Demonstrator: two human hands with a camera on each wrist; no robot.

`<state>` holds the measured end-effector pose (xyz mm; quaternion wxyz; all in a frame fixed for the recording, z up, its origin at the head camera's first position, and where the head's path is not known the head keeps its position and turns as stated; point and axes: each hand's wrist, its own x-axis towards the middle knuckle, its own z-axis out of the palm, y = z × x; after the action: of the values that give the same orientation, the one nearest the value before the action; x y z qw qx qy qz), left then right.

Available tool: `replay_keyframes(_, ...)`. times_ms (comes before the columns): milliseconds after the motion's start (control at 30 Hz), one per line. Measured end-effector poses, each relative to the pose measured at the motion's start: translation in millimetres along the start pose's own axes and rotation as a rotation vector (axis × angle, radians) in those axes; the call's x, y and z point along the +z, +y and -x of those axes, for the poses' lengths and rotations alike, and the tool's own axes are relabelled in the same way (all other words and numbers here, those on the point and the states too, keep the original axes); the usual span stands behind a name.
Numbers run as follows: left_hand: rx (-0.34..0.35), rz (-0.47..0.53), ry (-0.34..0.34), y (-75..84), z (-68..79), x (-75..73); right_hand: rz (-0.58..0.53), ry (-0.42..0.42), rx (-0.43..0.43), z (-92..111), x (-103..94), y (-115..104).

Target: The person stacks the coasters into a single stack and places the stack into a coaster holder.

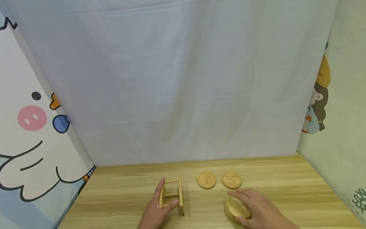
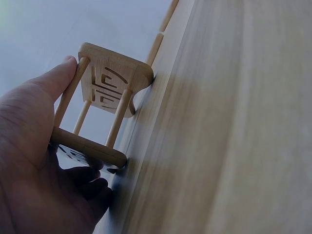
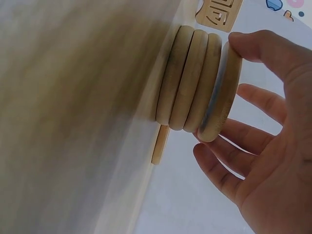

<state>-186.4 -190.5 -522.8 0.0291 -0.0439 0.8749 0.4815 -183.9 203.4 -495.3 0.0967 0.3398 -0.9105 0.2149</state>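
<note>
While left fingers (image 1: 159,190) grip the rack (image 1: 180,190), right fingers (image 1: 242,197) pinch the top coaster (image 1: 238,208) of 4.

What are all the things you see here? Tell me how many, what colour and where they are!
Table: one, light wood, along the bottom of the head view
Flat coasters: two, yellowish wood, side by side on the table
Coaster pile: one pile of four, yellowish wood, closer to the camera than the flat coasters
Wooden holder: one, yellowish wood, left of the coasters
Cloth: one, whitish grey, hanging behind the table
Cartoon animal: one, white with a pink nose, on the left side
Cartoon person: one, partly hidden, brown, yellow and blue, on the pale green right side
Left hand: one, bare, gripping the holder
Right hand: one, bare, holding the top coaster
</note>
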Motion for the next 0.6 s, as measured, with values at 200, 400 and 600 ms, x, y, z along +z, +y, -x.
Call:
replay_keyframes(200,-0.003,-0.003,-0.001,0.7,0.2,-0.6,0.007,0.004,-0.012,-0.3,0.7,0.8)
replay_keyframes(400,-0.004,-0.006,0.000,-0.1,-0.3,-0.2,0.005,-0.013,-0.014,-1.1,2.3,2.0)
replay_keyframes(600,-0.005,-0.012,0.007,0.4,0.5,-0.5,0.008,-0.015,-0.031,-1.2,3.8,3.2)
